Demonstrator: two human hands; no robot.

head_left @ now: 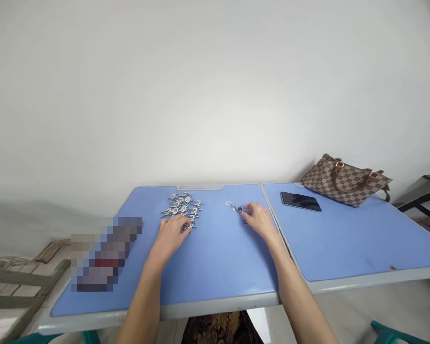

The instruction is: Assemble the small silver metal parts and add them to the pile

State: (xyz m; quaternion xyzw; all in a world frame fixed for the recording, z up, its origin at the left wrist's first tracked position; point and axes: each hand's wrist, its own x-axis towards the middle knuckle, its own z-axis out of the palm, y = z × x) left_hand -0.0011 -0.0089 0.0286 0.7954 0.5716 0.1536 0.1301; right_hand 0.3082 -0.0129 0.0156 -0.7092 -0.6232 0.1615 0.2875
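Several small silver metal pieces with rings (181,206) lie in a loose pile on the left part of the blue table; their exact kind is too small to tell. My left hand (170,239) rests at the near edge of this pile, thumb and forefinger apart around the closest pieces. Over to the right, a single silver piece with a ring and a dark round part (240,209) lies apart from the pile. Beside it is my right hand (260,220), its thumb and forefinger parted near the dark part. A small black ring (245,221) sits under that hand.
Two blue tabletops (215,267) with pale rims meet at a seam right of my right hand. A black phone (301,201) and a checked handbag (347,181) lie on the right one. A blurred-out long item (111,253) lies at the left edge. A wall stands behind.
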